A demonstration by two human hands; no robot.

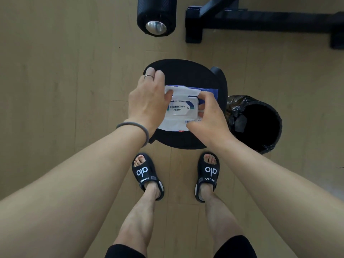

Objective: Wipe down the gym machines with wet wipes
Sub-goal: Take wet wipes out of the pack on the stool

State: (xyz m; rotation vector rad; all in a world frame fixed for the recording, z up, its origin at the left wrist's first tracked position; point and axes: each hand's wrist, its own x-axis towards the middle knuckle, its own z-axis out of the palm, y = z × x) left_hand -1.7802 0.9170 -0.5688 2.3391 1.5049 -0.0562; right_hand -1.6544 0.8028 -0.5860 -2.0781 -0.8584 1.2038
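A person stands on a wood floor (55,90) and looks straight down. Both bare arms reach forward and down to a round black seat (186,75) just in front of the feet.

A pack of wet wipes (178,116) lies flat on the seat. It is white with blue edges and has a white flip lid (183,94) that stands open at the far side of the pack. A label with small print shows under the lid.

The left hand (147,101) lies on the left side of the pack, palm down. Its fingers curl over the far left corner, and the thumb presses on the lid edge. It holds the pack down. A ring (149,76) is on one finger and a grey hair tie (137,127) is around the wrist.

The right hand (208,120) is on the right side of the pack. Its fingers bend in and pinch at the right edge of the lid opening. I cannot tell if a wipe is between the fingertips.

A black bin (256,123) with a bag in it stands just right of the seat. Far away, a black padded roller (156,15) with a shiny end hangs at the top, and a black metal frame (260,23) lies on the floor to the far right.

Black sandals (147,174) are on the feet, near the seat.
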